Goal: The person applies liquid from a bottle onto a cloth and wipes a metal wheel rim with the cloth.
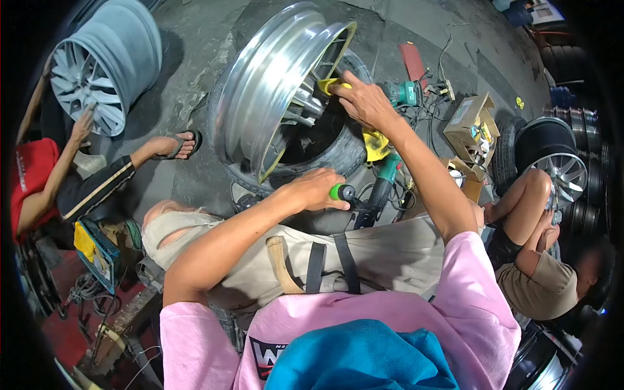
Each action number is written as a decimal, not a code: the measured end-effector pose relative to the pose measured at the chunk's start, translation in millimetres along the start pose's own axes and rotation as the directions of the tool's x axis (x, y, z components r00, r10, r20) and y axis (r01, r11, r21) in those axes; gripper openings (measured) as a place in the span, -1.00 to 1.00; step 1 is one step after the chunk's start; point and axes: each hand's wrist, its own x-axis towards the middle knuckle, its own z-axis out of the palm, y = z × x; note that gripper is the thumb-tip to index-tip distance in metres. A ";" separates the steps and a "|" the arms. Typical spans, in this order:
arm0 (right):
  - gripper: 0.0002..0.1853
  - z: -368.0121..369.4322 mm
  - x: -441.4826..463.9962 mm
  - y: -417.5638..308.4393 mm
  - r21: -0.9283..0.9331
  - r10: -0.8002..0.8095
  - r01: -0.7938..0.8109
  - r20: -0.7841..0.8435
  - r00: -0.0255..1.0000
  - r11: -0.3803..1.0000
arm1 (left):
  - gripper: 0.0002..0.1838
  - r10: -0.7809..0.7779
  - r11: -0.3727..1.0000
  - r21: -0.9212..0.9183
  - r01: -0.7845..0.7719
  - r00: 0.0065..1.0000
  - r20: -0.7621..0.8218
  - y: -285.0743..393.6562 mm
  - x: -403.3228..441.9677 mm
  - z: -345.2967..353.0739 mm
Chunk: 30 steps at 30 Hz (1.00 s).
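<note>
A polished metal wheel rim [266,78] stands tilted on a tire [224,156] in front of me. My right hand [367,101] is closed on a yellow cloth [331,86], which touches the rim's edge near the spokes. My left hand [318,190] is wrapped round a green-and-black flashlight [342,192] below the rim. Between my hands, a second yellow cloth [376,145] lies beside a green power tool [390,168]. Another green tool [406,93] rests on the floor behind my right wrist.
At the upper left, a person in red [36,182] touches a grey rim [130,52]. A person in brown [543,279] sits at the right by a black rim [549,143]. Cardboard box [461,123], red board [412,62] and cables lie on the floor.
</note>
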 end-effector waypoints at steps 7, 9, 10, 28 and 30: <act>-0.64 -21.3 -55.7 -0.1 0.537 0.380 -0.307 -0.027 0.925 0.785 | -0.32 0.064 0.998 0.021 -0.062 0.995 -0.072 -14.7 2.3 16.8; -0.63 -46.1 -73.5 -8.5 0.621 0.421 -0.402 0.125 0.898 0.673 | -0.33 0.082 0.996 0.030 -0.080 0.994 -0.069 -19.9 3.7 20.1; -0.60 -54.1 -82.6 -10.2 0.673 0.427 -0.494 0.281 0.859 0.550 | -0.35 0.109 0.994 0.002 -0.109 0.993 -0.053 -21.8 5.5 19.2; -0.70 -65.8 -107.9 -5.4 0.877 0.293 -0.289 0.181 0.939 0.384 | -0.43 -0.014 0.869 -0.434 -0.238 0.865 -0.502 39.1 9.1 -45.1; -0.69 -68.9 -104.4 -16.2 0.908 0.247 -0.268 0.193 0.950 0.322 | -0.57 0.143 0.887 -0.288 -0.362 0.806 -0.574 45.2 7.6 -52.4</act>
